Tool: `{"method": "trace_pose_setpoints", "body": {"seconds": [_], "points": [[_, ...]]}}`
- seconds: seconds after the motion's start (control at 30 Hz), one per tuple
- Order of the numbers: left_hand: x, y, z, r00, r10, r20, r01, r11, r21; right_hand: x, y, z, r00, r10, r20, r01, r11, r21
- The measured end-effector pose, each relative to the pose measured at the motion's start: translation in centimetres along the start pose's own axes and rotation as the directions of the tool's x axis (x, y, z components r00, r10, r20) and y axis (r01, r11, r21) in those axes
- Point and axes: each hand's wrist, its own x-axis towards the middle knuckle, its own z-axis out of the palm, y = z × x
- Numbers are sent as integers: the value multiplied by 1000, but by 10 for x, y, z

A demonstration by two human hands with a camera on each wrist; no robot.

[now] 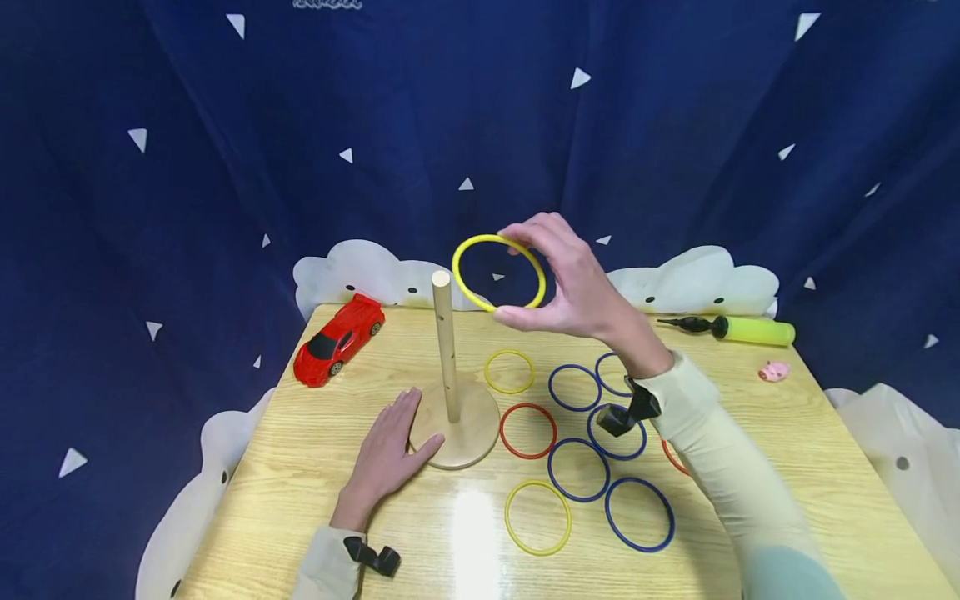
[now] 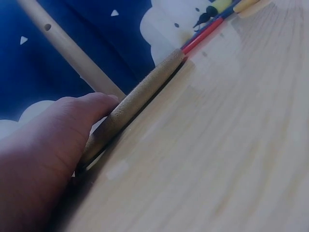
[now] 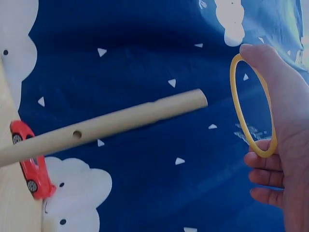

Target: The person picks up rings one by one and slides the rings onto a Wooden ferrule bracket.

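Up in the air, my right hand (image 1: 573, 283) pinches a yellow ring (image 1: 483, 238) between thumb and fingers at its right side. The ring is just right of the top of an upright wooden peg (image 1: 447, 350); in the right wrist view, a gap separates the ring (image 3: 235, 89) from the peg's end (image 3: 198, 99). My left hand (image 1: 386, 450) rests at the left edge of the peg's round wooden base (image 1: 474, 433), fingers extended and thumb spread over it. From the left wrist, the thumb (image 2: 99, 102) shows on the base's rim (image 2: 140, 96).
Right of the base lie a red ring (image 1: 528, 405), two yellow rings (image 1: 510, 352) and several blue rings (image 1: 575, 441); another red ring (image 1: 672, 460) is partly behind the right arm. A red toy car (image 1: 337, 340), a green pump (image 1: 757, 331) and a pink pig figure (image 1: 773, 372) sit farther back.
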Motion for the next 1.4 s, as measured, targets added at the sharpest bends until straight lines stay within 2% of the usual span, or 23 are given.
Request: {"method": "trace_pose_setpoints", "body": {"seconds": [0.23, 0.53, 0.93, 1.23, 1.4], "points": [[0, 2, -1, 1000, 26, -13, -26, 1000, 9, 14, -7, 19, 997, 8, 73, -7, 1000, -2], [1, 2, -1, 999, 49, -10, -48, 998, 26, -1, -5, 48, 990, 1, 144, 1, 1000, -14], [0, 2, -3, 999, 44, 23, -44, 999, 31, -51, 5, 95, 967, 83, 243, -83, 997, -9], [1, 3, -4, 999, 46, 13, -47, 998, 32, -104, 21, 133, 929, 184, 321, -179, 983, -45], [-2, 1, -4, 1000, 14, 28, -15, 999, 30, -132, 29, 156, 894, 253, 369, -240, 967, -83]]}}
